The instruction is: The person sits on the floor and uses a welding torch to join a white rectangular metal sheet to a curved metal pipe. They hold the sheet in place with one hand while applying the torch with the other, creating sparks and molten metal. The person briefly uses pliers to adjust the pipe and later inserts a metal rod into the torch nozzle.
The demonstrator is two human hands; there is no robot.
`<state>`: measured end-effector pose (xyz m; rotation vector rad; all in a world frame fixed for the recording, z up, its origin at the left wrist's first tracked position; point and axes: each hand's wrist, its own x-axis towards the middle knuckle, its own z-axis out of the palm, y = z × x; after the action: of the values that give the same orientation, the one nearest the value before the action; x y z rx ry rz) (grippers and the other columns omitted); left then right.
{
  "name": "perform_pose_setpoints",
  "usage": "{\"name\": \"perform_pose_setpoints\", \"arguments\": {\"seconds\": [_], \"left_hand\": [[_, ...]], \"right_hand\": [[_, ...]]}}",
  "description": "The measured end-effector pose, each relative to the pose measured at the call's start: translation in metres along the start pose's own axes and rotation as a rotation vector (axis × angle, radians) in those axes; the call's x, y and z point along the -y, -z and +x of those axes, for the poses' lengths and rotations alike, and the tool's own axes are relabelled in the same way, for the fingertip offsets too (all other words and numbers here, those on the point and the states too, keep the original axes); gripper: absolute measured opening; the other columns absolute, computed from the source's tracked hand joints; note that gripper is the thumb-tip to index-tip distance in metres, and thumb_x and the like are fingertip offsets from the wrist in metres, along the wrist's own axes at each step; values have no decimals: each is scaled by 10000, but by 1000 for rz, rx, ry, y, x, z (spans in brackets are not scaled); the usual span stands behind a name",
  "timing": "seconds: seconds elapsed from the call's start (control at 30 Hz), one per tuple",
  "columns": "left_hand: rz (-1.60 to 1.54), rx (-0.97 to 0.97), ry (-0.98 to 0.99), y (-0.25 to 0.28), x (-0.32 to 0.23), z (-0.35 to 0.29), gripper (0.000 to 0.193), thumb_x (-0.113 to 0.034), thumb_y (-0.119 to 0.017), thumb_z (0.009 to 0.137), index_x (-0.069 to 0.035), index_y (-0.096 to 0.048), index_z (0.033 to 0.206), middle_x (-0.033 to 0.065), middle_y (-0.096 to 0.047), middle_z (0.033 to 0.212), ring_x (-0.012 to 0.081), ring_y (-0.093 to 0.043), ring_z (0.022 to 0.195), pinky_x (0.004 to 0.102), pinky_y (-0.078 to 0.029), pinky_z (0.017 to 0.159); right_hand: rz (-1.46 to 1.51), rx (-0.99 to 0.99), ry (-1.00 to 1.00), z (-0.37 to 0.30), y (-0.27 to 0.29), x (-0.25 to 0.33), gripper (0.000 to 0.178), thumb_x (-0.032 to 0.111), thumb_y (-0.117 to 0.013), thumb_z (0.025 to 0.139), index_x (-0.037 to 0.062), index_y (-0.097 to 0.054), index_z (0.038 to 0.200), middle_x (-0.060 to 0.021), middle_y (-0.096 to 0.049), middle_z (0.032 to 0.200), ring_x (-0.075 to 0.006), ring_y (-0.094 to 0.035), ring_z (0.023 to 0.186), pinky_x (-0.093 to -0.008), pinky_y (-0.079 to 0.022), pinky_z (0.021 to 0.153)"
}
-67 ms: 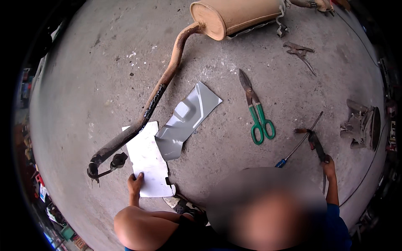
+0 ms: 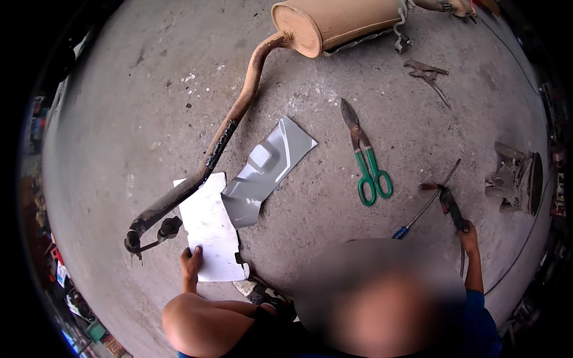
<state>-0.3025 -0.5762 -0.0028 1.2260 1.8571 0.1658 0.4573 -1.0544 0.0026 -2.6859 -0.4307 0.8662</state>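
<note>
My left hand point(image 2: 191, 261) grips the lower left edge of a flat white sheet point(image 2: 212, 238) with notched edges, thumb on top. The sheet's far end reaches the rusty exhaust pipe point(image 2: 179, 194), which crosses over it. Touching its right side lies a grey pressed sheet-metal piece point(image 2: 242, 194) with a raised bump. Far to the right, my right hand point(image 2: 468, 237) is closed around the dark handle of a welding torch point(image 2: 452, 209). Its copper-coloured nozzle points left, and a cable hangs below the hand. A screwdriver point(image 2: 418, 213) with a blue handle lies across beneath the torch's neck.
Green-handled tin snips point(image 2: 367, 158) lie mid-floor. Beyond them are locking pliers point(image 2: 427, 76) and a tan muffler point(image 2: 343, 24) joined to the pipe. A rusty metal part point(image 2: 519, 179) and a thin cable point(image 2: 525, 241) are at right. A blurred oval hides the lower middle.
</note>
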Motion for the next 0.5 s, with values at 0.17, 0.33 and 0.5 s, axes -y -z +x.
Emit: {"name": "perform_pose_setpoints", "arguments": {"seconds": [0.17, 0.33, 0.5], "left_hand": [[-30, -46, -23, 25, -3, -23, 343, -314, -663, 859, -14, -535, 754, -35, -474, 653, 71, -353, 598, 253, -310, 505], [256, -177, -38, 67, 36, -47, 424, -359, -645, 848, 51, -593, 943, 49, -594, 758, 142, -491, 657, 302, -416, 580], [233, -154, -56, 106, 63, -114, 374, -321, -651, 844, 45, -572, 852, 24, -557, 703, 126, -456, 627, 306, -397, 550]], "right_hand": [[-196, -23, 77, 4, -3, 29, 493, 100, -678, 649, -47, -538, 1098, -233, -589, 1078, -312, -581, 998, -358, -443, 862], [-199, 109, 16, -4, 11, 103, 418, 104, -681, 636, -53, -573, 1008, -215, -601, 1030, -335, -592, 950, -359, -457, 816], [-335, 233, 259, -10, 20, 112, 368, 85, -641, 659, -67, -569, 986, -197, -584, 930, -308, -598, 830, -364, -462, 760]]}}
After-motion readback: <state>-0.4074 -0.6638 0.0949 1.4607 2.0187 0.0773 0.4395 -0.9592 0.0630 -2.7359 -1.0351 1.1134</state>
